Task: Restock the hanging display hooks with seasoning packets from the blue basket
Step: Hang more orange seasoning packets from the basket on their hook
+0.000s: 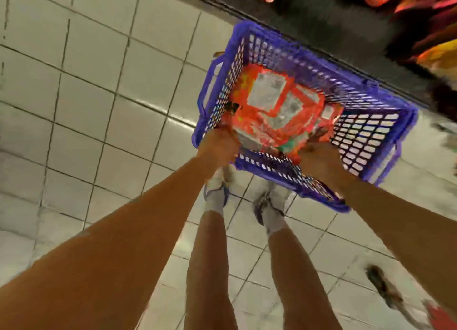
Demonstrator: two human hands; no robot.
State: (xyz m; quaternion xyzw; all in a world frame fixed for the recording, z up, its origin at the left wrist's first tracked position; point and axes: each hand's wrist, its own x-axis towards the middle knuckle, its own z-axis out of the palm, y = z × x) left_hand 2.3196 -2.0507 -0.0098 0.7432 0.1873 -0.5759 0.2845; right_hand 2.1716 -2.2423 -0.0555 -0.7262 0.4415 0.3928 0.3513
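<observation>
A blue plastic basket (279, 50) with lattice walls sits on the tiled floor against the base of a dark shelf unit. Inside it lies a pile of red seasoning packets (279, 107) with clear windows. Both my arms reach straight down into the basket's near side. My left hand (218, 144) grips the near left edge of the packet pile. My right hand (319, 159) grips the pile's near right edge, fingers hidden under the packets. The picture is blurred by motion.
A dark shelf base (321, 15) runs along the top right, with red and orange packets (440, 55) hanging above it. My legs and white shoes (215, 196) stand just before the basket. White floor tiles (86, 107) spread to the left. A brown object (383, 287) lies at the lower right.
</observation>
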